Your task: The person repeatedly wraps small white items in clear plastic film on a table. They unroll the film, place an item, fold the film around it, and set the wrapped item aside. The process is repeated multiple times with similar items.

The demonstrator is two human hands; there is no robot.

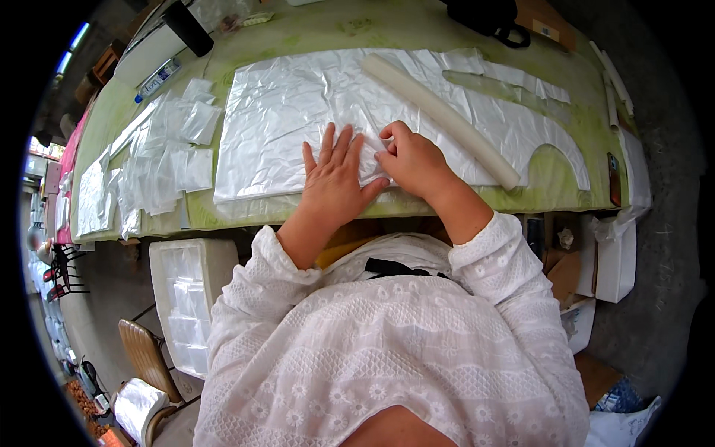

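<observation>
White plastic sheets [298, 119] lie in a flat stack on the green worktop [335, 30], the stack's near edge close to the worktop's near edge. The left hand [335, 179] rests on the stack palm down, fingers spread and flat, gripping nothing. The right hand [410, 160] sits just beside it, touching its thumb side, fingers curled and pinching a fold of the top sheet. A long pale roll [439, 115] lies slantwise across the stack toward the right. Cut plastic strips [514, 86] with a curved notch lie near the worktop's right edge. Small folded plastic pieces [167, 149] are heaped along the left edge, with a bottle [158, 80] near the far left corner. Below the worktop's near edge, on the left, a white foam box [216, 261] stands open and holds more stacked plastic pieces [186, 313]. A cardboard box [573, 276] stands lower right; what it holds I cannot tell.
</observation>
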